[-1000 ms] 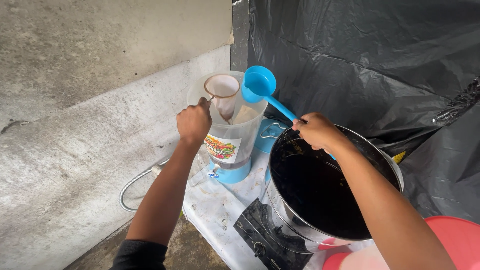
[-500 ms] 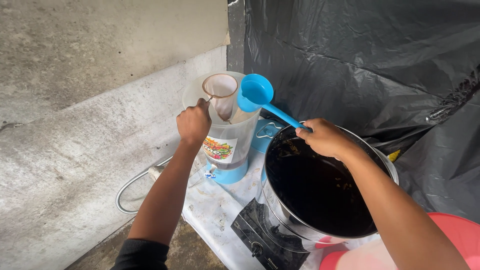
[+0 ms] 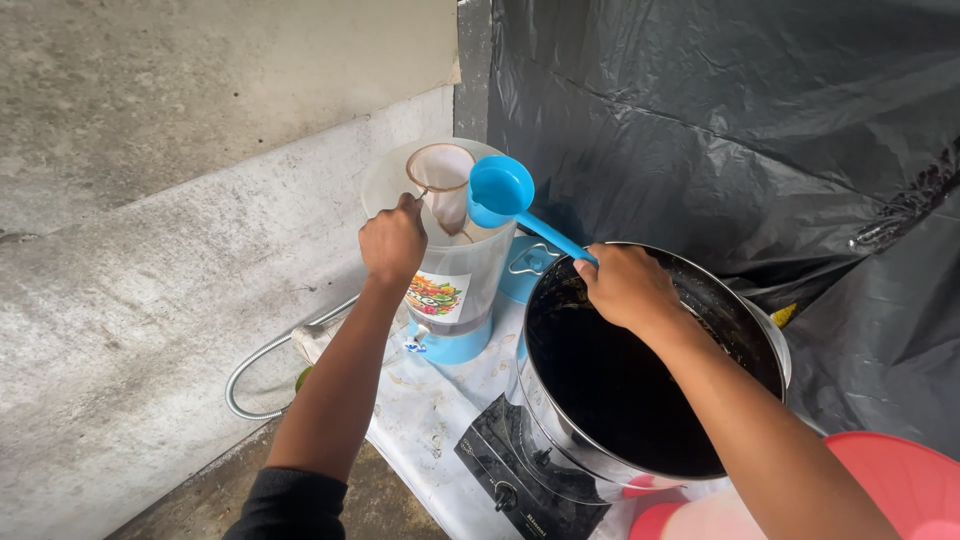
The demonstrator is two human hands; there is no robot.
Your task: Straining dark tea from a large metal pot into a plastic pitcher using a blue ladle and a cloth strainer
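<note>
My left hand [image 3: 393,240] grips the handle of a cloth strainer [image 3: 441,172] held over the open top of a clear plastic drink dispenser [image 3: 462,275] with a blue base. My right hand [image 3: 628,288] holds the handle of a blue plastic ladle [image 3: 500,191], whose cup is tilted at the strainer's rim. Right below that hand stands a large steel pot [image 3: 640,375] full of dark liquid, set on a black gas stove [image 3: 500,465].
A black plastic sheet [image 3: 720,130] hangs behind the pot. A grey concrete wall [image 3: 150,200] runs along the left, with a flexible metal hose [image 3: 262,365] beside the dispenser. Red plastic basins [image 3: 890,480] sit at the lower right. A white cloth [image 3: 425,415] covers the table.
My right hand has lifted the blue ladle out of the pot and tipped it toward the strainer. My left hand has kept the strainer steady over the dispenser.
</note>
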